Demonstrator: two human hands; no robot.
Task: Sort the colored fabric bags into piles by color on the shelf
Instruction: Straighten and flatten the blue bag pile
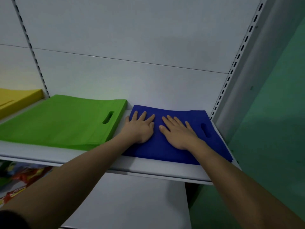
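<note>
On the white shelf (148,169), taking the blue pile of bags (165,146) as the mark: far to its left lies a yellow pile (14,100), then a green pile (62,123) just beside it. The left hand (140,128) rests flat on the blue pile's left part, fingers (142,115) straight and spread. The right hand (178,133) lies flat beside it, fingers straight and slightly apart, short of the handle slot (205,130).

Both arms extended forward; left hand (140,128) and right hand (179,133) flat, fingers spread, palms down.
</note>
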